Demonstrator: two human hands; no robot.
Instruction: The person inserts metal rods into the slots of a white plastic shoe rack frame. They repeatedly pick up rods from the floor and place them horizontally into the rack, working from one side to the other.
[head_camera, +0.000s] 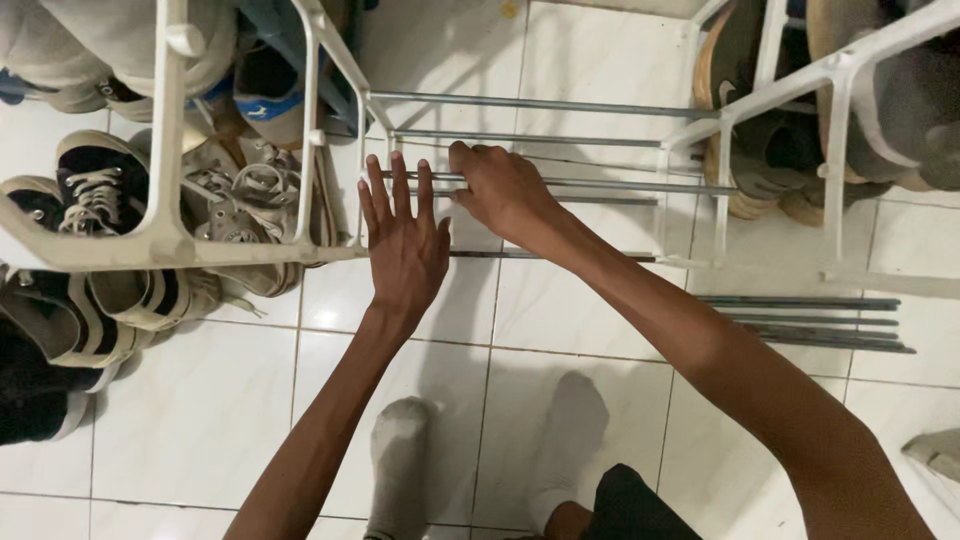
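Several thin metal rods (560, 184) spanning an open shoe rack frame (160, 240), middle of the scene, far from the socked feet (400, 440). Likely light, stiff and smooth, so probably slippery; best gripped near an end, close to the white plastic joints (665, 150). Right hand (500, 190) curled over one rod, fingers clenched round it. Left hand (405, 240) flat and released, fingers (400, 185) spread straight, tips touching the rods. More loose rods (810, 325) lying on white tiles at right; sneakers (100, 190) crowding the left shelf.
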